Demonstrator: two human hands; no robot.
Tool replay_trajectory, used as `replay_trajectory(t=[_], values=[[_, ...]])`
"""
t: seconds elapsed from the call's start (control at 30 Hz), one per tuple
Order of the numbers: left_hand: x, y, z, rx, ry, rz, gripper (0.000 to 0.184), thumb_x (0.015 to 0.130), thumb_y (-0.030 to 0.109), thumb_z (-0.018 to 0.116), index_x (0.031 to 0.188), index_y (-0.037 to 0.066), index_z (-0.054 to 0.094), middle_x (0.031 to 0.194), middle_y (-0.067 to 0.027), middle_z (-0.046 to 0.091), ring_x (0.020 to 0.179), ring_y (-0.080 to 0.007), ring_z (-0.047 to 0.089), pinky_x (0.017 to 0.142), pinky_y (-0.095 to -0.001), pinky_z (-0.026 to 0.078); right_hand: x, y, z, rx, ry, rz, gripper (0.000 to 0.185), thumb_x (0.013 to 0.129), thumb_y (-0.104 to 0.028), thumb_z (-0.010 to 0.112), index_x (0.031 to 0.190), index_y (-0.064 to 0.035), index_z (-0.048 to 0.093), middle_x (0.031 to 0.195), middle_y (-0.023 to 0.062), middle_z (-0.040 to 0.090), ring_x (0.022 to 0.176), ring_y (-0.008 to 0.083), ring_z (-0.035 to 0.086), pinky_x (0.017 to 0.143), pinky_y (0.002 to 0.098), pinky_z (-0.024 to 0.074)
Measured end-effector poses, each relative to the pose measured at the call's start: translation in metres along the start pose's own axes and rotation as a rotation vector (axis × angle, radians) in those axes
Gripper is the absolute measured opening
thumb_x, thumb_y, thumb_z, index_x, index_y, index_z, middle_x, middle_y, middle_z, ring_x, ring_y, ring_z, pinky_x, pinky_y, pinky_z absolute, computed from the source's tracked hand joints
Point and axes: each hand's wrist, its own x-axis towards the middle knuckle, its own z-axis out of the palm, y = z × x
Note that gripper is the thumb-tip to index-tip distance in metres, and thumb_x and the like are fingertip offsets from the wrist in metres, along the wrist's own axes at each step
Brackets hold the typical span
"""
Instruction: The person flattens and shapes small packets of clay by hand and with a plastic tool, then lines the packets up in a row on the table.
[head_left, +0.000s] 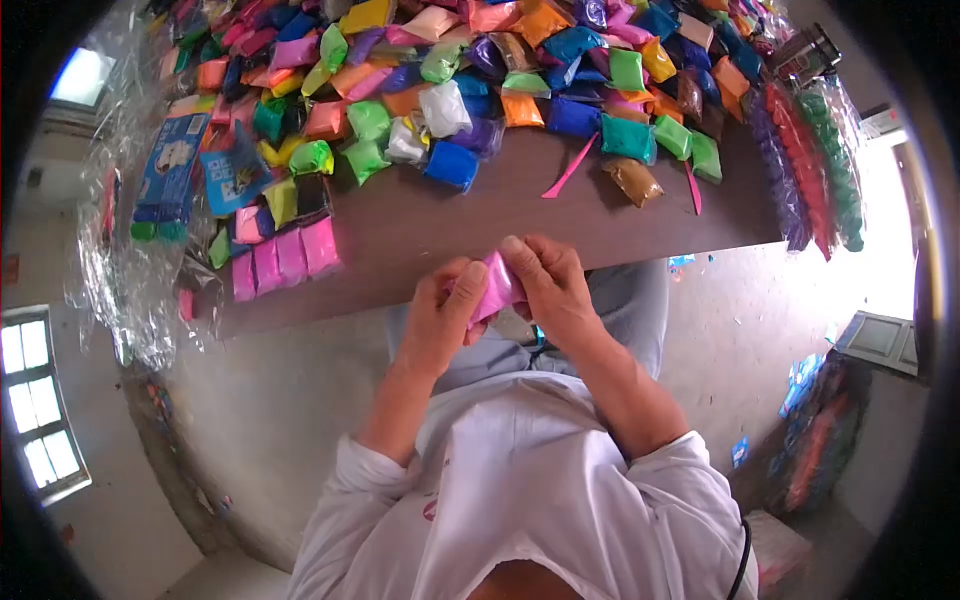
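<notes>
Between my two hands, just in front of the table edge, is a small pink plastic packet (494, 290). My left hand (450, 305) grips its left side, thumb on top. On the other side my right hand (548, 280) pinches the upper right corner between thumb and fingers. The fingers beneath the packet are partly hidden. Several similar pink packets (290, 257) lie in a row at the table's left front. Beyond my hands, a brown-gold packet (633, 182) and a blue packet (452, 166) rest at the near side of a large heap of colored packets (520, 60).
The brown table (420, 230) spans the view in front of me. Blue printed packaging (170, 165) and clear plastic wrap (110, 240) lie at its left. Purple, red and green bagged strips (815, 170) hang over the right edge. Pink strips (572, 168) lie near the heap.
</notes>
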Motion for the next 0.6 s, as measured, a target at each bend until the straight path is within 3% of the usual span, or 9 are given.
replay_trajectory(t=[0.07,0.2,0.33,0.43,0.5,0.57,0.6], values=[[-0.001,0.001,0.006,0.044,-0.100,0.025,0.042,0.089,0.046,0.051,0.074,0.007,0.052,0.057,-0.0002,0.048,0.042,-0.0058,0.039,0.036,-0.0198,0.028,-0.006,0.006,0.000,0.502,0.034,0.164,0.037,0.093,-0.037,0.048,0.071,-0.0082,0.052,0.054,0.0004,0.047,0.043,0.0087,0.042,0.036,0.0236,0.0312],[-0.007,0.007,0.003,-0.043,-0.023,-0.036,0.038,0.091,0.039,0.053,0.071,0.006,0.052,0.055,0.0006,0.047,0.041,-0.0057,0.040,0.036,-0.0203,0.028,-0.009,0.005,0.002,0.738,0.202,0.259,0.035,0.093,-0.038,0.048,0.072,-0.0099,0.052,0.057,-0.0003,0.048,0.043,0.0079,0.041,0.035,0.0239,0.0305],[-0.008,0.001,-0.010,-0.051,-0.050,-0.009,0.039,0.091,0.040,0.052,0.070,0.007,0.053,0.054,0.0006,0.047,0.041,-0.0056,0.038,0.036,-0.0206,0.026,-0.012,-0.007,-0.003,0.617,0.203,0.133,0.025,0.092,-0.028,0.051,0.081,-0.0065,0.055,0.062,0.0006,0.051,0.050,0.0100,0.048,0.044,0.0224,0.0387],[-0.012,-0.001,-0.009,-0.047,-0.078,-0.053,0.039,0.090,0.041,0.053,0.071,0.007,0.053,0.054,0.0003,0.047,0.041,-0.0055,0.038,0.036,-0.0209,0.026,-0.016,-0.017,0.001,0.344,0.048,-0.021,0.017,0.089,-0.017,0.055,0.088,-0.0012,0.060,0.065,0.0026,0.056,0.057,0.0124,0.053,0.053,0.0234,0.0432],[-0.015,-0.004,-0.009,-0.042,-0.072,-0.081,0.039,0.089,0.042,0.054,0.072,0.007,0.054,0.054,0.0001,0.047,0.041,-0.0055,0.038,0.036,-0.0211,0.026,-0.010,-0.015,-0.006,-0.103,-0.112,-0.162,0.012,0.085,-0.009,0.058,0.090,0.0009,0.063,0.067,0.0055,0.059,0.060,0.0125,0.054,0.056,0.0253,0.0441],[-0.015,-0.011,-0.013,-0.019,-0.137,-0.079,0.043,0.088,0.048,0.052,0.076,0.007,0.056,0.057,0.0007,0.048,0.044,-0.0062,0.040,0.037,-0.0206,0.027,-0.008,-0.019,-0.007,-0.264,-0.080,-0.270,0.009,0.083,-0.007,0.059,0.085,0.0003,0.064,0.066,0.0074,0.058,0.060,0.0111,0.053,0.055,0.0268,0.0436],[-0.016,-0.012,-0.014,-0.021,-0.109,-0.064,0.043,0.088,0.048,0.052,0.076,0.007,0.056,0.057,0.0007,0.048,0.044,-0.0062,0.040,0.037,-0.0206,0.027,-0.009,-0.014,-0.007,-0.332,-0.084,-0.284,0.010,0.084,-0.008,0.058,0.087,0.0002,0.063,0.065,0.0044,0.056,0.061,0.0082,0.052,0.055,0.0243,0.0430]])
